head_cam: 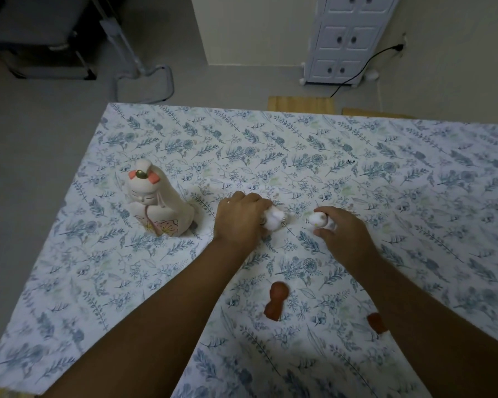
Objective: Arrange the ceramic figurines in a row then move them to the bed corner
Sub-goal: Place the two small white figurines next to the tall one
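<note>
On floral sheet (357, 173): 2 white figurines (275, 219).

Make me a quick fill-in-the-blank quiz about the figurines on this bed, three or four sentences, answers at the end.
1. The tall figurine stands to the ____ of both hands.
2. The left hand and the right hand each grip a small ____ figurine.
3. The brown figurine lies between the two ____.
4. The bed sheet has a ____ leaf print.

Answers: left; white; forearms; blue

hands (240, 222) (342, 229) gripping white figurines (275, 221), floral bed (414, 182)
</note>
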